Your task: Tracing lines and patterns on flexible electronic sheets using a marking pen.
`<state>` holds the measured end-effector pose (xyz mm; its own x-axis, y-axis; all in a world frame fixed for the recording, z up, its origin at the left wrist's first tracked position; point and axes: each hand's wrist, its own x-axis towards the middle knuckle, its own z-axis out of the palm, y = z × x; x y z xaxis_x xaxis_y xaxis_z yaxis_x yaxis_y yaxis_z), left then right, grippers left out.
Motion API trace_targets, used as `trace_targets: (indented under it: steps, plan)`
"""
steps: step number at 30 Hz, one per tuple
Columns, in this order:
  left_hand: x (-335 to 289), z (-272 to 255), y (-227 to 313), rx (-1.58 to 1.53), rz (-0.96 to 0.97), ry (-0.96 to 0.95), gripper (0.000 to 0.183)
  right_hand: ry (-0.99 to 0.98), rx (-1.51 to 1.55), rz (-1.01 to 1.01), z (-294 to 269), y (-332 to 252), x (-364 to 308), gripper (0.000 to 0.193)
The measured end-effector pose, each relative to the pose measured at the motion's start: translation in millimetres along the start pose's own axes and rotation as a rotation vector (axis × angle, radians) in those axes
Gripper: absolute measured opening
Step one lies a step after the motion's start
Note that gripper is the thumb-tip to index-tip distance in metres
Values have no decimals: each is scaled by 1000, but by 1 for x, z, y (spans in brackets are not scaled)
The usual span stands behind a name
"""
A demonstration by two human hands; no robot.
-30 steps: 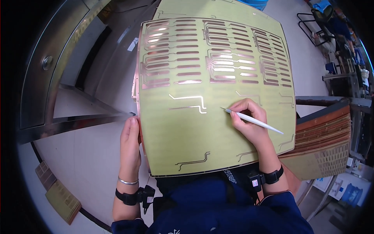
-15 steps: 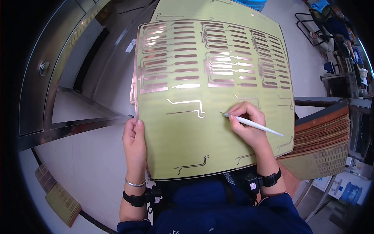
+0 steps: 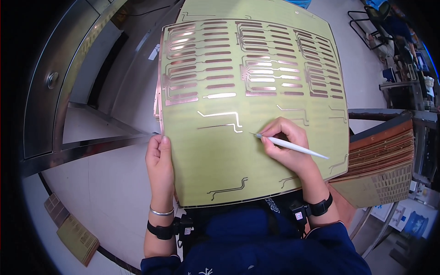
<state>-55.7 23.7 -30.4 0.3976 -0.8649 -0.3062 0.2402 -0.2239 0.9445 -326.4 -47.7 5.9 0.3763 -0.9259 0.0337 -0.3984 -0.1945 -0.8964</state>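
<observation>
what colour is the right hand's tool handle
The tool handle is white; head view shows it best.

PCB panel [image 3: 206, 158]: smooth satin laminate w/ glossy copper traces [image 3: 222, 96]; pen-shaped tool [image 3: 293, 145]: smooth semi-gloss plastic; bangle [image 3: 161, 213]: polished metal.

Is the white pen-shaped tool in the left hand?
No, the right hand holds the tool; the left hand is at the edge of the board.

Metal cabinet [image 3: 45, 98] at left, pale floor [image 3: 107, 192], blue container [image 3: 416, 223] lower right
</observation>
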Motion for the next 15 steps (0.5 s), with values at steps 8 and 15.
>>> trace_targets:
  steps: [8, 15]
  plan:
    - [1, -2, 0, 38, 0, -23, 22, 314, 130, 42, -9, 9, 7, 12]
    - [1, -1, -2, 65, 43, -7, 22, 423, -501, -167, -25, 22, 14, 28]
